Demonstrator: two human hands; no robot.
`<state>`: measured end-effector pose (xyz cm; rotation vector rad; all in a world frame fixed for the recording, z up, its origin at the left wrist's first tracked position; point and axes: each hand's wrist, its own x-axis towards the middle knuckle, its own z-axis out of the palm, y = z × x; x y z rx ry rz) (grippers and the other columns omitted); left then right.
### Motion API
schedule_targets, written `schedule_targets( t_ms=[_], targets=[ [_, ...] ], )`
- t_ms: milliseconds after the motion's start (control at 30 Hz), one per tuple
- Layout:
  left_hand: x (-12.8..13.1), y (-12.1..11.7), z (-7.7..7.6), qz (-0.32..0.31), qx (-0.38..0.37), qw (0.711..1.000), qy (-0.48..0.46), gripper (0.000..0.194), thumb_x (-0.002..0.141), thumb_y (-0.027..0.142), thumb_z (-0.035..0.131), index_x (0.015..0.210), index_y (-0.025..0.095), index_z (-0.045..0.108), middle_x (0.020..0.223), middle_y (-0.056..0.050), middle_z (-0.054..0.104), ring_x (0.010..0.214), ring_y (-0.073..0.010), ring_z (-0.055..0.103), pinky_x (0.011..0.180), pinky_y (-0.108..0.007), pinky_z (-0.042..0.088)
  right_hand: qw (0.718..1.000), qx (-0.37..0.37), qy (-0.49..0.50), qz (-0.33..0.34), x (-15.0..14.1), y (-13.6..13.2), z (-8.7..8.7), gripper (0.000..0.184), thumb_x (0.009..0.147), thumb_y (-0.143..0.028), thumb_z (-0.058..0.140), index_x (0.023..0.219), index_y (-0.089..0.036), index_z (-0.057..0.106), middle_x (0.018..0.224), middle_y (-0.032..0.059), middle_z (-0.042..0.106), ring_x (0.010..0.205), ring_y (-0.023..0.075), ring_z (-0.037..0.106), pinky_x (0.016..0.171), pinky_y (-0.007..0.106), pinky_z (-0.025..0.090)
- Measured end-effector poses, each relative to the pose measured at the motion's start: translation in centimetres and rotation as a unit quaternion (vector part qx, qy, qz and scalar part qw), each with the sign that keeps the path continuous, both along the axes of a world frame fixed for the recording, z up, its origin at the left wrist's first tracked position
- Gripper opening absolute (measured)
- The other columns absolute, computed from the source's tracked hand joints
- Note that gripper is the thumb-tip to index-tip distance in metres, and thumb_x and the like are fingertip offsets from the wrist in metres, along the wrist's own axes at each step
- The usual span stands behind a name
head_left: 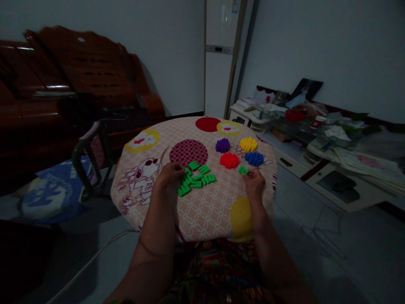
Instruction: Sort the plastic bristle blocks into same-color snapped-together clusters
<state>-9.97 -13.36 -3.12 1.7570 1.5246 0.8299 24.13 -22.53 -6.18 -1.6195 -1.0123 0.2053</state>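
Note:
A loose pile of green plastic building blocks lies on the patterned tablecloth in front of me. At the pile's left edge, my left hand has its fingers bent and closed on a green block, mostly hidden by the fingertips. Off to the right, my right hand pinches a small green block between thumb and fingers. Just beyond it stand tight clusters of small knobbly pieces: red, blue, purple and yellow.
The round table has a cloth cover. A wooden sofa and a folding chair stand to the left. On the right is a low cabinet heaped with papers and bags. A white cable crosses the floor.

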Motion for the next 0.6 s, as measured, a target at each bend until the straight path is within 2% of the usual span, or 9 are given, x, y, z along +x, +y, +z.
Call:
schedule_targets(
  t_ms=[133,267,333,400,533,600],
  targets=[
    [0.3,-0.2,0.2,0.023,-0.025,0.995,-0.098,0.028,0.054,0.038,0.076,0.068,0.018,0.064,0.061,0.000,0.063,0.056,-0.0141,0.055,0.053,-0.025,0.041,0.996,-0.046,-0.073,0.021,-0.7,0.0,-0.3,0.010,0.071,-0.031,0.065,0.076,-0.023,0.063,0.072,0.0022,0.071,0.068,0.0194,0.063,0.066,0.029,0.046],
    [2.2,-0.5,1.6,0.043,0.027,0.983,-0.175,0.037,0.059,0.040,0.075,0.085,0.015,0.067,0.068,-0.001,0.065,0.059,-0.0136,0.057,0.056,-0.025,0.044,0.992,-0.067,-0.105,0.032,-0.7,0.0,-0.4,0.009,0.073,-0.030,0.065,0.077,-0.022,0.065,0.075,0.0025,0.071,0.071,0.0194,0.063,0.068,0.029,0.045],
    [4.6,-0.7,2.5,-0.001,0.054,0.981,-0.187,0.036,0.065,0.039,0.072,0.092,0.015,0.068,0.073,-0.002,0.067,0.063,-0.0150,0.059,0.059,-0.026,0.046,0.993,-0.064,-0.096,0.031,-0.6,-0.1,-0.5,0.011,0.074,-0.031,0.066,0.079,-0.022,0.066,0.075,0.0022,0.072,0.071,0.0193,0.063,0.068,0.029,0.045],
    [7.8,-0.9,3.1,-0.081,0.067,0.981,-0.166,0.029,0.071,0.034,0.068,0.093,0.015,0.070,0.076,-0.003,0.069,0.067,-0.0161,0.061,0.062,-0.027,0.048,0.995,-0.059,-0.077,0.025,-0.5,-0.1,-0.4,0.012,0.075,-0.033,0.065,0.079,-0.022,0.067,0.074,0.0019,0.072,0.070,0.0194,0.064,0.067,0.029,0.045],
    [14.9,-1.4,3.4,-0.216,0.121,0.968,-0.041,0.019,0.075,0.021,0.064,0.090,0.016,0.074,0.083,-0.005,0.074,0.077,-0.0181,0.066,0.075,-0.029,0.051,0.998,-0.044,-0.048,0.021,-0.3,-0.1,-0.2,0.015,0.074,-0.035,0.064,0.080,-0.021,0.067,0.074,0.0027,0.072,0.071,0.0199,0.065,0.066,0.029,0.047],
    [17.4,-1.5,3.0,-0.251,0.146,0.957,0.014,0.020,0.075,0.017,0.064,0.091,0.017,0.076,0.090,-0.006,0.076,0.082,-0.0195,0.067,0.080,-0.030,0.051,0.998,-0.038,-0.038,0.025,-0.2,0.0,-0.2,0.016,0.074,-0.034,0.063,0.080,-0.021,0.068,0.076,0.0038,0.073,0.072,0.0204,0.065,0.066,0.029,0.048]
  ],
)
